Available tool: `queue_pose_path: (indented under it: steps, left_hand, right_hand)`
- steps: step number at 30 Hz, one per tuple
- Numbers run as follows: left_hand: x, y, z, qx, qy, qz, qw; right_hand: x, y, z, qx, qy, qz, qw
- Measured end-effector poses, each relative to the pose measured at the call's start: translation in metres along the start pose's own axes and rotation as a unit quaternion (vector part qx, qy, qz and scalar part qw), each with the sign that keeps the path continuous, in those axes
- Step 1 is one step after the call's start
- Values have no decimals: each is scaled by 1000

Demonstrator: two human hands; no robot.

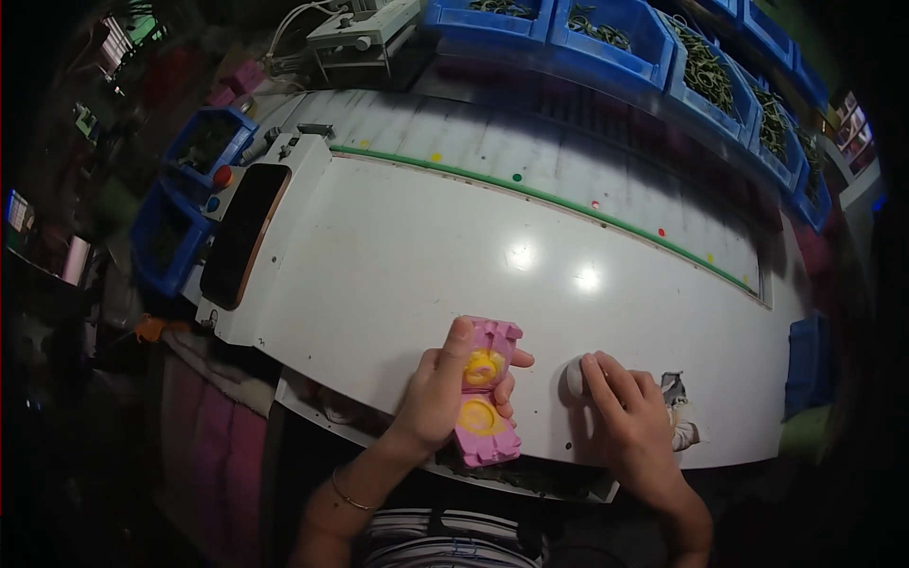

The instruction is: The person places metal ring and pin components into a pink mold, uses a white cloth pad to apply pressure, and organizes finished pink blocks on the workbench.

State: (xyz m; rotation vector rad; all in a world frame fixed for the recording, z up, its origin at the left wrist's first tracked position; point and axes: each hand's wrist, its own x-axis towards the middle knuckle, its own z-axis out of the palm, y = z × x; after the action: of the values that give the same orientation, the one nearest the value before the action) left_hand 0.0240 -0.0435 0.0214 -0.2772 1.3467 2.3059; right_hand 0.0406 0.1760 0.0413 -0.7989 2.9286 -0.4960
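Near the front edge of the white worktop, my left hand (437, 393) is closed around a pink block mould (492, 443). The mould lies opened out in two halves, each with a round yellow hollow facing up. My thumb presses the upper half, and fingertips come round its right side. To the right, my right hand (632, 417) grips a small whitish rounded object (574, 377) at the worktop; its kind cannot be made out, as my fingers cover part of it. A crumpled white cloth (684, 431) lies just right of that hand.
Beyond the white worktop (407, 246) runs a green strip (473, 177) beside a pale lane. Blue bins (615, 57) holding thin greenish pieces line the far side. A dark phone-like panel (246, 237) and red and blue buttons sit at left. A white device (365, 38) stands behind.
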Motion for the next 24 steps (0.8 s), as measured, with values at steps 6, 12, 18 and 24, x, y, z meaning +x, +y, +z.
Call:
queue_pose_path:
  steps: [6, 12, 18, 24]
  left_hand:
    - [7, -7, 11, 67, 19, 69, 995]
    - [11, -14, 17, 188, 66, 152, 968]
    - [14, -37, -2, 471, 102, 304, 822]
    - [22, -10, 19, 94, 21, 2, 995]
  right_hand:
    - [17, -34, -9, 16, 315, -48, 948]
    - [28, -29, -3, -18, 161, -172, 972]
    - [28, -29, 14, -74, 236, -198, 948]
    - [24, -16, -6, -29, 241, -165, 956]
